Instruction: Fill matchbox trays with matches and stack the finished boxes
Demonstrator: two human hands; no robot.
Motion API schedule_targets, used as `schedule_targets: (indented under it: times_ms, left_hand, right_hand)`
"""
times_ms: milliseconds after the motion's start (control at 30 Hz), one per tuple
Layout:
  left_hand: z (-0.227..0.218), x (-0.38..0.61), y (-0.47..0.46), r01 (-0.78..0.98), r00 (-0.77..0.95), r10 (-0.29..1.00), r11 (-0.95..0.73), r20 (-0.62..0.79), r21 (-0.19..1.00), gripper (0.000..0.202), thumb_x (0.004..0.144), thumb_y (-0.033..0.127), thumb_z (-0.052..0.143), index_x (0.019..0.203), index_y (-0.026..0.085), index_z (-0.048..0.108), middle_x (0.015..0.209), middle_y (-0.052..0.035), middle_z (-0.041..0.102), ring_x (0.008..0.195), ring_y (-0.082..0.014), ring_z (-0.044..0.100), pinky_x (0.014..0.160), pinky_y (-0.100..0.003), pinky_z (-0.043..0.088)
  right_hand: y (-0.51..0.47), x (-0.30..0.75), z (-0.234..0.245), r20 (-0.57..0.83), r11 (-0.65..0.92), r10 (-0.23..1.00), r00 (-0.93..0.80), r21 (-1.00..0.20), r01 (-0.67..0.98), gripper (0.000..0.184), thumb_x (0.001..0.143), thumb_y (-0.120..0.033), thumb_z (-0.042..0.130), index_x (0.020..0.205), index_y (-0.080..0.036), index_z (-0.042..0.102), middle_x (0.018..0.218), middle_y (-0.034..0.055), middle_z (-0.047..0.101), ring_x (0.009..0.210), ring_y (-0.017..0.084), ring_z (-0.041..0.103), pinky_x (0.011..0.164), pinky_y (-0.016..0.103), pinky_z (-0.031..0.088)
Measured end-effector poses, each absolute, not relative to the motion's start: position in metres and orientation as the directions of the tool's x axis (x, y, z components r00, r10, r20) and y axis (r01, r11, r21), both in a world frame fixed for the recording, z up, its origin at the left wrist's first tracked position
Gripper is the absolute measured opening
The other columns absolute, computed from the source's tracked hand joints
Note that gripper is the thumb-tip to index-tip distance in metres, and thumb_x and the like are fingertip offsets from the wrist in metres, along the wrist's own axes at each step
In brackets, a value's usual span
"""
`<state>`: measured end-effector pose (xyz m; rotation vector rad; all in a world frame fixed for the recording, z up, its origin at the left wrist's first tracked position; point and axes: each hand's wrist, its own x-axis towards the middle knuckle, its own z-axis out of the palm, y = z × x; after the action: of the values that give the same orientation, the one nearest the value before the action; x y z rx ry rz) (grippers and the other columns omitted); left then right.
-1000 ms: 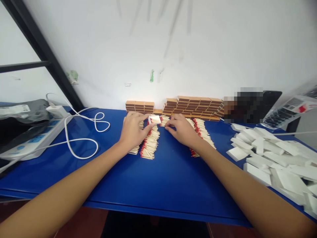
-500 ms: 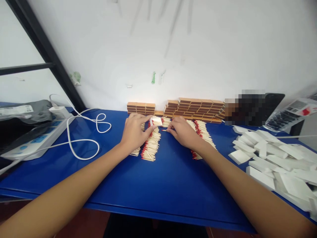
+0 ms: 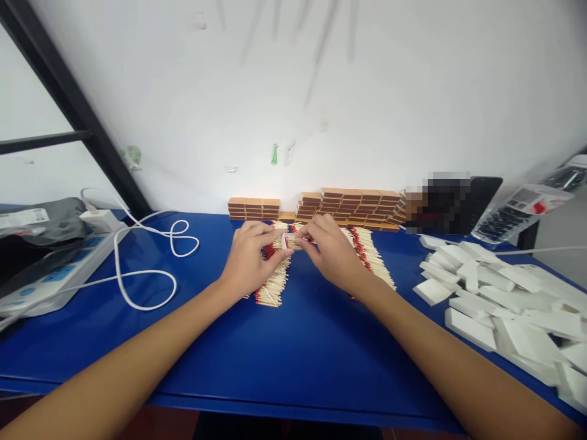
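A small white matchbox tray (image 3: 284, 242) with matches in it is pinched between the thumb and fingers of my left hand (image 3: 251, 253). My right hand (image 3: 331, 250) meets the tray's right end, its thumb and index finger closed on a match (image 3: 296, 239) that is mostly hidden. Beneath and beside my left hand lies a row of red-tipped matches (image 3: 273, 286). More matches (image 3: 373, 256) lie in rows beyond my right hand, partly covered by it.
Stacked matchboxes (image 3: 360, 205) line the wall behind my hands. A heap of white trays (image 3: 486, 281) covers the right side, near a phone (image 3: 485, 201) and a water bottle (image 3: 523, 201). On the left are a power strip (image 3: 59, 263) and a white cable (image 3: 117, 256).
My right hand has carried a match from the table up and left to the tray. The tray has tilted in my left hand, and the whole view has shifted slightly.
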<state>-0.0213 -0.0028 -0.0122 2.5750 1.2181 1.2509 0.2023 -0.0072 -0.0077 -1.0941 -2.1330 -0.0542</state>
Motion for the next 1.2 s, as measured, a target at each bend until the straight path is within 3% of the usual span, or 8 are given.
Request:
schedule_targets:
  times_ms: [233, 467, 633, 900, 1200]
  left_hand:
    - [-0.014, -0.023, 0.0, 0.617, 0.382, 0.655, -0.706, 0.653, 0.347, 0.036, 0.095, 0.043, 0.086, 0.127, 0.026, 0.081, 0.117, -0.0066, 0.081, 0.118, -0.029, 0.066, 0.103, -0.048, 0.051]
    - [-0.015, -0.022, 0.001, 0.594, 0.397, 0.633, -0.729, 0.665, 0.339, 0.037, 0.093, 0.041, 0.087, 0.124, 0.023, 0.082, 0.115, -0.0076, 0.081, 0.115, -0.0295, 0.066, 0.101, -0.048, 0.053]
    - [-0.011, -0.027, 0.005, 0.666, 0.293, 0.68, -0.65, 0.673, 0.366, 0.036, 0.097, 0.044, 0.082, 0.128, 0.025, 0.081, 0.115, -0.0073, 0.082, 0.113, -0.0296, 0.068, 0.102, -0.049, 0.053]
    - [-0.013, -0.029, 0.009, 0.726, 0.214, 0.712, -0.574, 0.669, 0.378, 0.034, 0.097, 0.047, 0.081, 0.123, 0.025, 0.082, 0.117, -0.008, 0.082, 0.114, -0.031, 0.069, 0.104, -0.05, 0.053]
    - [-0.016, -0.029, 0.011, 0.74, 0.221, 0.743, -0.55, 0.632, 0.387, 0.037, 0.095, 0.046, 0.084, 0.124, 0.023, 0.082, 0.118, -0.0092, 0.081, 0.115, -0.032, 0.069, 0.106, -0.052, 0.053]
  right_hand:
    - [-0.003, 0.209, -0.013, 0.613, 0.638, 0.702, -0.363, -0.315, 0.702, 0.014, 0.108, -0.023, 0.058, 0.096, -0.025, 0.065, 0.099, 0.0095, 0.066, 0.102, 0.029, 0.058, 0.088, 0.044, 0.049]
    - [-0.002, 0.205, -0.019, 0.692, 0.688, 0.638, -0.339, -0.313, 0.655, 0.01, 0.107, -0.024, 0.062, 0.099, -0.023, 0.067, 0.101, 0.0088, 0.068, 0.102, 0.028, 0.06, 0.088, 0.044, 0.05]
    - [0.005, 0.213, -0.019, 0.708, 0.641, 0.65, -0.275, -0.318, 0.698, 0.013, 0.108, -0.026, 0.059, 0.107, -0.023, 0.072, 0.102, 0.0103, 0.069, 0.104, 0.029, 0.062, 0.092, 0.046, 0.051]
    - [0.027, 0.23, -0.042, 0.514, 0.543, 0.779, -0.36, -0.265, 0.797, 0.012, 0.101, -0.021, 0.064, 0.1, -0.022, 0.076, 0.106, 0.0127, 0.065, 0.108, 0.032, 0.058, 0.098, 0.048, 0.051]
    - [0.02, 0.228, -0.033, 0.423, 0.508, 0.819, -0.387, -0.222, 0.832, 0.015, 0.1, -0.016, 0.061, 0.09, -0.019, 0.073, 0.102, 0.0125, 0.066, 0.109, 0.031, 0.058, 0.096, 0.044, 0.048]
